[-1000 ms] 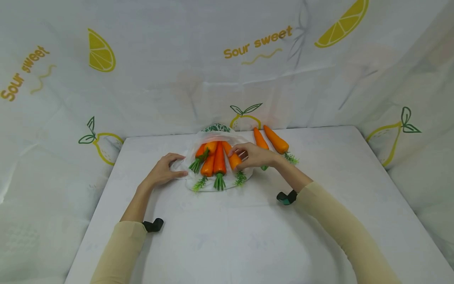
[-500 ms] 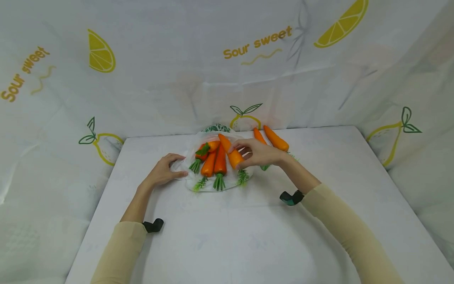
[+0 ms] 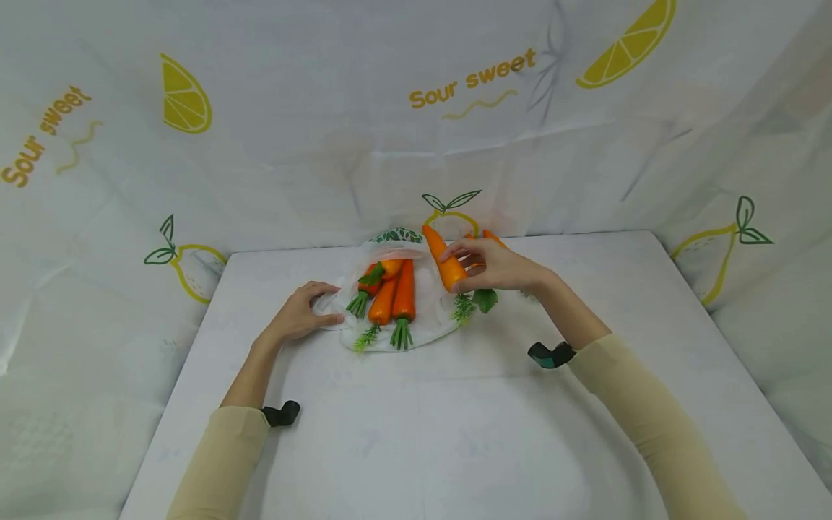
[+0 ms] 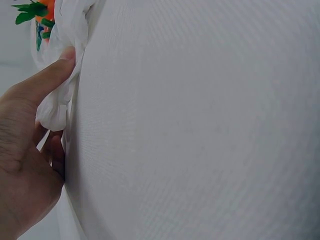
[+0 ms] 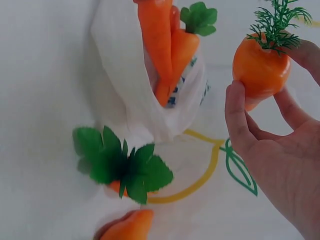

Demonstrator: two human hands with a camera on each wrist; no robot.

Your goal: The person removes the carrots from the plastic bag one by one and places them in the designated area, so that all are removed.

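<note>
An orange carrot point(image 3: 442, 256) with feathery green tops is gripped by my right hand point(image 3: 500, 266), thumb and fingers around its thick end, above the right side of a white bag. In the right wrist view the same carrot point(image 5: 260, 67) is raised off the table. The white bag point(image 3: 432, 325) lies with its mouth toward me, and several carrots point(image 3: 404, 292) stick out of it, tops facing me. At the bag's left edge, my left hand point(image 3: 302, 310) holds the bunched cloth; the left wrist view shows the thumb pressing on the bag point(image 4: 55, 112).
Two loose carrots lie right of the bag, mostly behind my right hand; broad green leaves point(image 5: 125, 165) and an orange tip point(image 5: 130, 227) show in the right wrist view. White lemon-printed cloth point(image 3: 312, 166) rises behind the white table point(image 3: 416, 433).
My right hand has drawn the carrot out of the bag, moving it up and to the right. The left hand has stayed at the bag's edge.
</note>
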